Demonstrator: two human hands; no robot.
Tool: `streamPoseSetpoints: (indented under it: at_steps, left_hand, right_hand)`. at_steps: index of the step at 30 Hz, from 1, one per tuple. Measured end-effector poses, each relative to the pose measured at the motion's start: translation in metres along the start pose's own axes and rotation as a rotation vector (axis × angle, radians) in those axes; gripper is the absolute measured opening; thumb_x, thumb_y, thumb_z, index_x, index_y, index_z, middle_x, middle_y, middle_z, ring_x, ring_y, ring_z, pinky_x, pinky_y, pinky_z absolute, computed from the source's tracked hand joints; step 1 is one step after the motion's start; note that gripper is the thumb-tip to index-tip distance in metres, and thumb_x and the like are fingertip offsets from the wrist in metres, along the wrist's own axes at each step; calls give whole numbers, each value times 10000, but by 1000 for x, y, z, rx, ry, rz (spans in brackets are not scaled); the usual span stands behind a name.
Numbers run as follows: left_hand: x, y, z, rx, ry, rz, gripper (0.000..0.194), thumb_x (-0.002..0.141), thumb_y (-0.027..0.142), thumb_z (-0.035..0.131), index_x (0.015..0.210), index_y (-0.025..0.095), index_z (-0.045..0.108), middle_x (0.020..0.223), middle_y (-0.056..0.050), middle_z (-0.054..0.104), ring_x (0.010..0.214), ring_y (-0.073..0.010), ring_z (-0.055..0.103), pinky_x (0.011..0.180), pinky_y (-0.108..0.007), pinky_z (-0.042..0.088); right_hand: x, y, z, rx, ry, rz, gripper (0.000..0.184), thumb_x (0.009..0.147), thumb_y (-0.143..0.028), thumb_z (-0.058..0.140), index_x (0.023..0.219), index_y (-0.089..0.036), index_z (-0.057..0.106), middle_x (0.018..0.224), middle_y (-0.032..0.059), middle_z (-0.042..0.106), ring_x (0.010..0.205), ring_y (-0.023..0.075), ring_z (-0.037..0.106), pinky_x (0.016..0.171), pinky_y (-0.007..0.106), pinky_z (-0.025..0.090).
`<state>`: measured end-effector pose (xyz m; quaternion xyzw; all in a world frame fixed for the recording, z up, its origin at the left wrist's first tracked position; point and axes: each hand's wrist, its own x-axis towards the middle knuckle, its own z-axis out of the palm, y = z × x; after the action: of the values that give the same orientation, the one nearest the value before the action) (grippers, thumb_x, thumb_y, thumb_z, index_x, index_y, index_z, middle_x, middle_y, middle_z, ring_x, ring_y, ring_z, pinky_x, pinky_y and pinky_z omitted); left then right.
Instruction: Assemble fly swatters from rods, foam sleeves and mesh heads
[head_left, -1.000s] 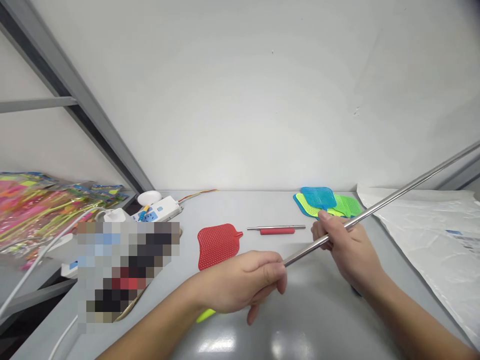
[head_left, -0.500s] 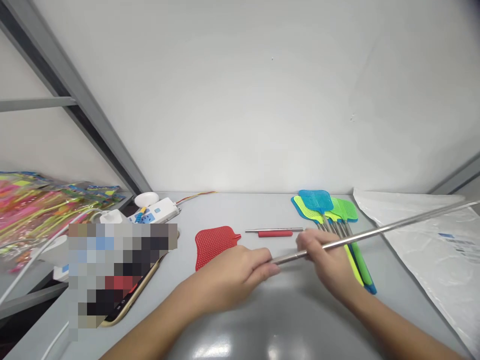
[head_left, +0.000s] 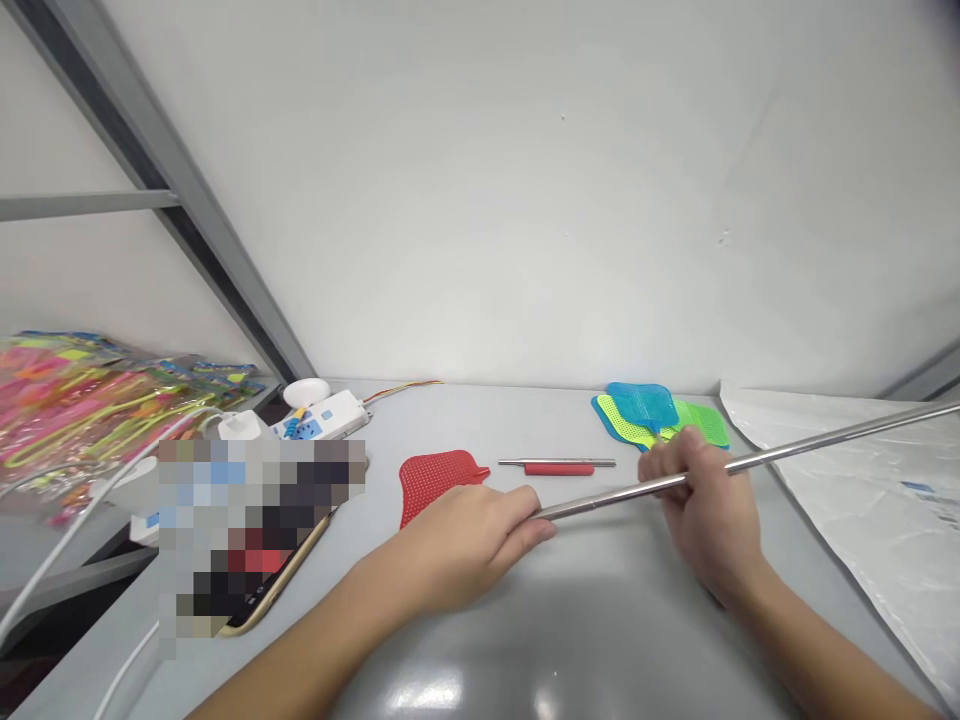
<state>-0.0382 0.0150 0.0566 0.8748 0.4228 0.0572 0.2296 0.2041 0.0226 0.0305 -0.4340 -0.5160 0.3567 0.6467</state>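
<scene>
A long thin metal rod (head_left: 810,442) slants up to the right across my view, its far end at the right edge. My left hand (head_left: 480,535) is closed on the rod's near end, fingers pinched. Farther along, my right hand (head_left: 705,500) is wrapped round it, thumb on top. Behind my left hand lies a red fly swatter head (head_left: 439,480), partly covered by that hand. A short metal rod (head_left: 556,462) and a red handle sleeve (head_left: 559,470) lie side by side beyond my hands. Blue, yellow and green fly swatters (head_left: 641,405) are stacked behind my right hand, their handles hidden.
At left, a phone (head_left: 277,580) is largely pixelated, near a white power strip (head_left: 330,418) and cables. Colourful packaged items (head_left: 97,400) fill a shelf at far left. A white plastic bag (head_left: 847,490) covers the table's right side. A wall rises behind.
My right hand has slid along the rod to the right, away from my left hand, and now covers the swatters' handles. The view has shifted slightly.
</scene>
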Motion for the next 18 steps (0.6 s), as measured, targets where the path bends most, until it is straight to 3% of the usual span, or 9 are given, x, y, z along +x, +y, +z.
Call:
streamPoseSetpoints:
  at_steps: [5, 10, 13, 15, 18]
  left_hand:
    - [4, -8, 5, 38, 51, 25, 366, 997, 500, 291, 776, 224, 387, 687, 15, 501, 610, -164, 462, 540, -264, 230]
    - [3, -4, 11, -73, 64, 17, 378, 1002, 496, 258, 758, 225, 358, 654, 28, 456, 564, -148, 398, 532, -263, 235]
    - [3, -1, 16, -83, 61, 4, 376, 1001, 494, 261, 757, 224, 357, 636, 33, 432, 548, -143, 370, 528, -269, 227]
    - [4, -1, 19, -76, 63, 4, 373, 1003, 491, 257, 767, 225, 370, 630, 36, 424, 541, -141, 360, 528, -272, 222]
    - [6, -5, 23, -64, 71, 28, 359, 1003, 481, 273, 782, 223, 390, 635, 38, 435, 547, -139, 370, 533, -274, 226]
  right_hand:
    - [11, -7, -2, 228, 222, 67, 503, 934, -381, 527, 515, -219, 300, 481, -66, 224, 470, 108, 241, 463, 292, 237]
    - [8, -15, 1, 272, 237, 74, 474, 940, -354, 482, 511, -226, 328, 471, -60, 231, 471, 123, 278, 469, 293, 292]
    - [-1, -10, 10, 216, 102, 57, 472, 968, -368, 399, 545, -214, 542, 561, 9, 483, 593, 161, 475, 565, 325, 394]
    - [-10, -5, 18, 145, -37, 99, 490, 986, -407, 339, 739, -208, 713, 838, 78, 673, 780, 207, 580, 652, 355, 441]
    - [-20, 0, 25, 98, -206, 201, 518, 992, -485, 292, 1033, -231, 742, 1148, 92, 687, 994, 261, 606, 766, 398, 467]
